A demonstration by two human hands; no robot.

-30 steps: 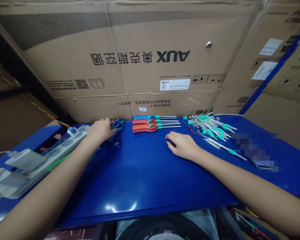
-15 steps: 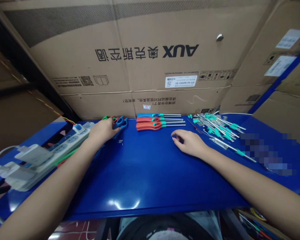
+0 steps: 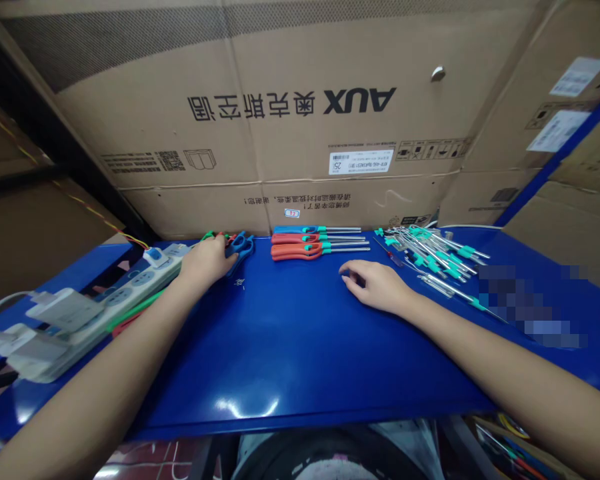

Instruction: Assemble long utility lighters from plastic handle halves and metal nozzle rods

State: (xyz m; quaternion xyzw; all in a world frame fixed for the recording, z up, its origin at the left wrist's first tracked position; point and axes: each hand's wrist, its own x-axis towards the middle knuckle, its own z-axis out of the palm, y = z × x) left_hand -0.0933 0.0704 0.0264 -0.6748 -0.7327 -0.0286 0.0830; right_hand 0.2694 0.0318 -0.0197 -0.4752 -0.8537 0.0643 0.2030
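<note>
Blue handles (image 3: pixel 245 247), plastic by their look, lying in a cluster at the far left of the table, green and red pieces partly visible beside them. Handling, as judged: light, stiff, smooth enough to slip; thin loops the weaker part, solid grip the better hold. Left hand (image 3: pixel 207 262): palm down over the cluster, fingers bent, thumb beside the blue handles; whether it pinches one, cannot tell. Right hand (image 3: pixel 377 287): on the table, right of centre, fingers loosely curled, thumb apart, nothing visible in it. Long-nosed lighters (image 3: pixel 295 251), blue and orange-red, rowed at far centre. Metal rods (image 3: pixel 433 253) with green fittings, heaped at far right; slim screwdriver (image 3: pixel 395 259) at their left. Surface: glossy blue table (image 3: pixel 280 347), light glaring near the front edge. Room: cardboard wall (image 3: pixel 300 147) behind, printing inverted; white power strip (image 3: pixel 144 280) with plugs at left.
</note>
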